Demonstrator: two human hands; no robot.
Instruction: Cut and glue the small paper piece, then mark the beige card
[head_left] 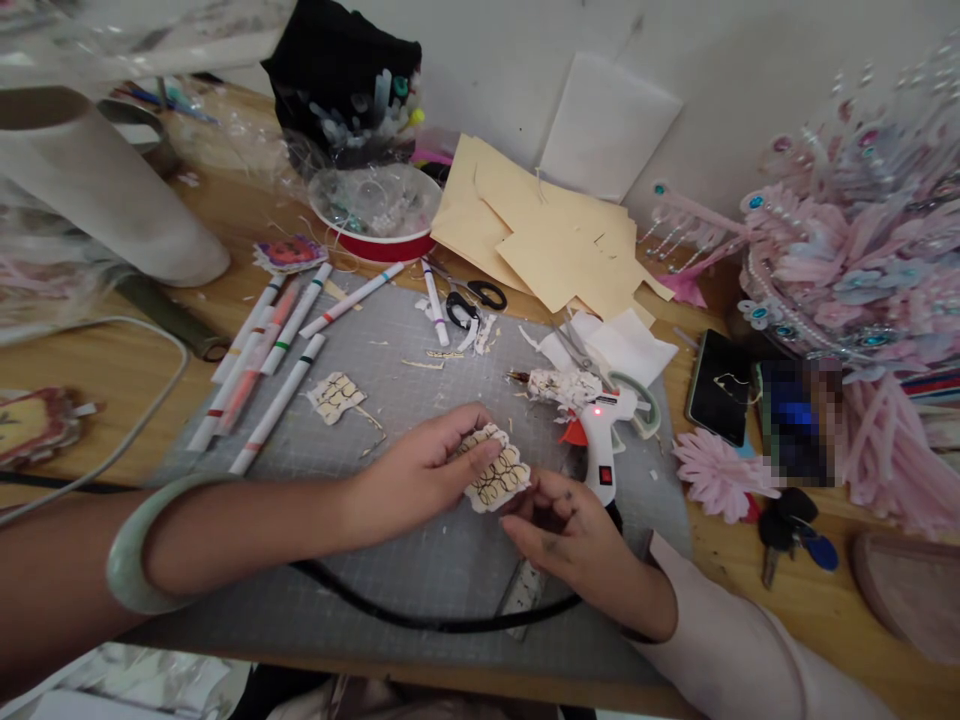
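My left hand (420, 470) and my right hand (566, 530) both pinch a small cream paper cutout with a black scale pattern (496, 472) just above the grey cutting mat (420, 590). My left thumb and fingers press on its left side, and my right fingertips hold its lower right edge. A pale green bangle (139, 560) is on my left wrist. A white hot glue gun (600, 425) with a red light on lies right behind my right hand. A second patterned paper piece (335, 396) lies on the mat to the left.
Several marker pens (262, 360) lie on the mat's left part. Black-handled scissors (469, 300), tan paper sheets (547, 235), a red-rimmed bowl (375, 215), a phone (718, 385), keys (791, 535) and a pink ornamented headpiece (847, 260) surround it. The glue gun's black cord (420, 615) crosses the mat.
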